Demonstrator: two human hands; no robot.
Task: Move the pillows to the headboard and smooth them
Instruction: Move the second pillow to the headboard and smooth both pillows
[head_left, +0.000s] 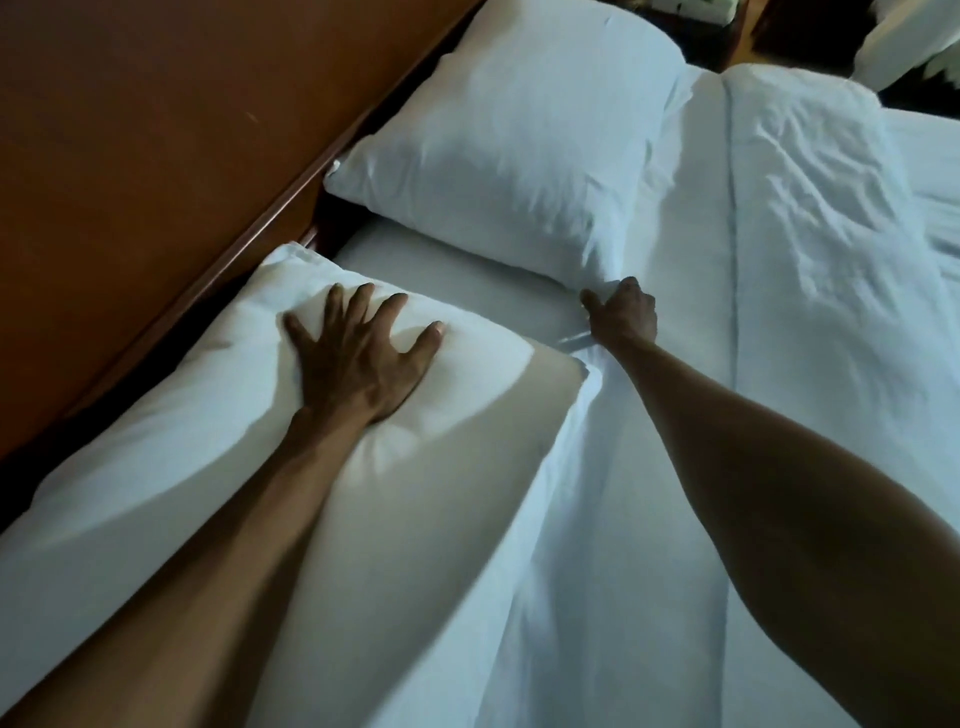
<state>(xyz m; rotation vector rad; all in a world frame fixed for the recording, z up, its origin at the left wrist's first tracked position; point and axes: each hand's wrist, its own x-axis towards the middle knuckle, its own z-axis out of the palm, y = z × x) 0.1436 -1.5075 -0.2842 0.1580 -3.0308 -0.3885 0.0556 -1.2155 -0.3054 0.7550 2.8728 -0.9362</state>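
Head view. I count two plump white fabric pillows. The near white pillow (218, 441) lies along the brown wooden headboard (156, 182), long axis parallel to it; my left hand (358, 353) presses flat on it, fingers spread, grasping nothing. The far white pillow (519, 150) sits beyond it, also at the headboard, apart from the near one with bare sheet between. My right hand (621, 312), the nearer one to it, is clenched on its near corner. A rumpled white duvet (805, 218) lies to the right. Two hands, one headboard.
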